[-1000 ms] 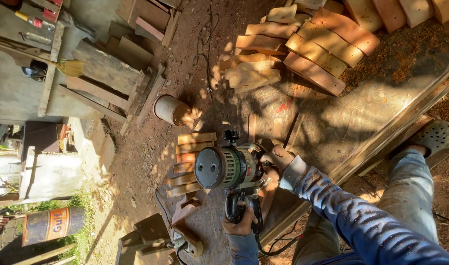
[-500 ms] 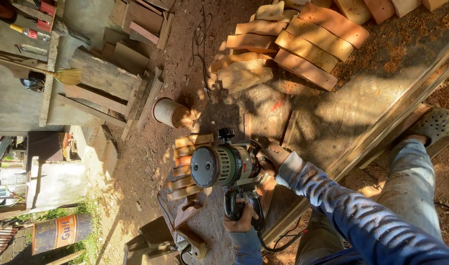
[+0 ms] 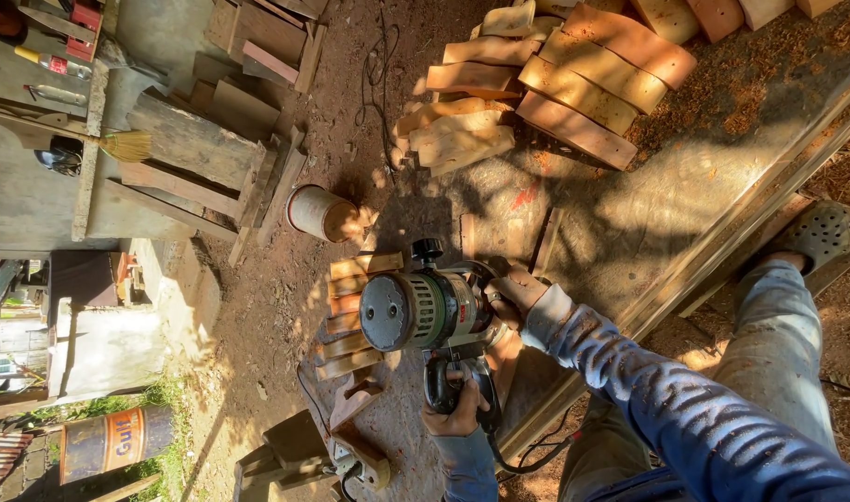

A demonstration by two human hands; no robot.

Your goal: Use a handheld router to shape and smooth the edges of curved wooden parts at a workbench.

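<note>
I see a power planer with ribbed green metal housing, matt black plastic handle; rough-sawn wooden planks; dusty, worn workbench.

Green-bodied power tool with a dark grey round end cap and black handle. Sleeve of blue denim-like cloth, dappled with light spots; trouser leg faded blue. Grey perforated clog. Stacked cut wood blocks pale tan to orange-pink, reddish on the sunlit faces. Ground red-brown dirt, orange sawdust at upper right. Small round drum rusty white with a brown end. Barrel orange with a blue band. Straw-yellow broom head. Weathered grey-brown planks. Green grass patch beside the barrel. Black cable across the dirt.
</note>
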